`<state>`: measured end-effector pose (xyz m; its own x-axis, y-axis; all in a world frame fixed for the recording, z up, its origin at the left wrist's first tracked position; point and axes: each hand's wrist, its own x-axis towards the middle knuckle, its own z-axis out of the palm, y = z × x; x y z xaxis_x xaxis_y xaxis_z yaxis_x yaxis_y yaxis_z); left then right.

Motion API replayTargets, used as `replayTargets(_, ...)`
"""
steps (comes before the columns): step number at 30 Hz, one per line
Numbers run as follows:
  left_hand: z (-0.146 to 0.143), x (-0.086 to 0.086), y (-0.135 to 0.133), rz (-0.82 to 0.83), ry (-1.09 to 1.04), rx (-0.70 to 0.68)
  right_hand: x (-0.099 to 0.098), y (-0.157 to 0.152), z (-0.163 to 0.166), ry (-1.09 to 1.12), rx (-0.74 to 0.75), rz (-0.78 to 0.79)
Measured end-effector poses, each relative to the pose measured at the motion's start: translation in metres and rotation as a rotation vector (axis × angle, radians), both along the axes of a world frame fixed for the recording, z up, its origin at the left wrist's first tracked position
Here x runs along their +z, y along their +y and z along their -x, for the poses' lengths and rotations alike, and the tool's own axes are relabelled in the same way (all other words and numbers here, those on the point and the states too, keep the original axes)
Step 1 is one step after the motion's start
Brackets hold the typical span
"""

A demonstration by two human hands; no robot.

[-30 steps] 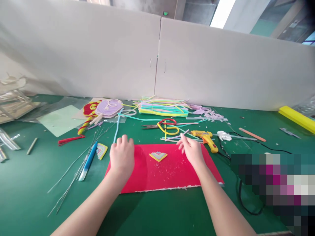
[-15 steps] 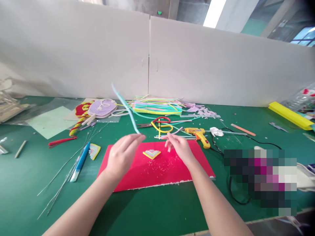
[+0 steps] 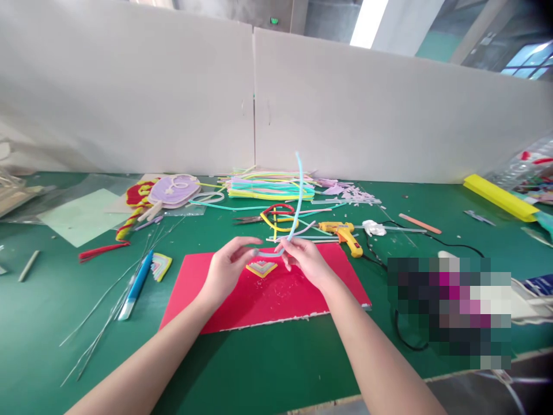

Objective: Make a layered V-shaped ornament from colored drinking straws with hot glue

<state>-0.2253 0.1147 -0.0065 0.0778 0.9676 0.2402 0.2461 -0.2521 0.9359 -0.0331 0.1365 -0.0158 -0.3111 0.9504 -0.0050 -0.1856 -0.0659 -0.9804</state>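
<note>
A light blue pipe cleaner (image 3: pixel 299 193) is bent near its lower part, its long end rising upright above the table. My right hand (image 3: pixel 306 258) is closed on it at the bend. The short lower end runs left to the thumb and fingers of my left hand (image 3: pixel 228 265), which pinch its tip. Both hands are over a red board (image 3: pixel 199 294). Between them on the board lies a small V-shaped piece of pastel strips with a yellow edge (image 3: pixel 261 268). Fine fluff (image 3: pixel 276 288) is scattered below it.
Behind the board lie red-handled scissors (image 3: pixel 248 220), a yellow glue gun (image 3: pixel 345 235) and a bundle of coloured pipe cleaners (image 3: pixel 270 189). To the left are a blue-handled tool (image 3: pixel 139 282), thin wires (image 3: pixel 97 337) and a striped fan-shaped piece (image 3: pixel 161 267). A black cord (image 3: pixel 458 245) crosses the right side.
The light blue pipe cleaner, held only by my left hand before, is now bent and gripped by my right hand too. Its free end has swung to the right.
</note>
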Motion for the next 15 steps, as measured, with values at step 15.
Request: replayTargets(15,0.012,-0.007,0.012,0.08,0.182,0.297,-0.008,0.011,0.001,0.043,-0.557,-0.06)
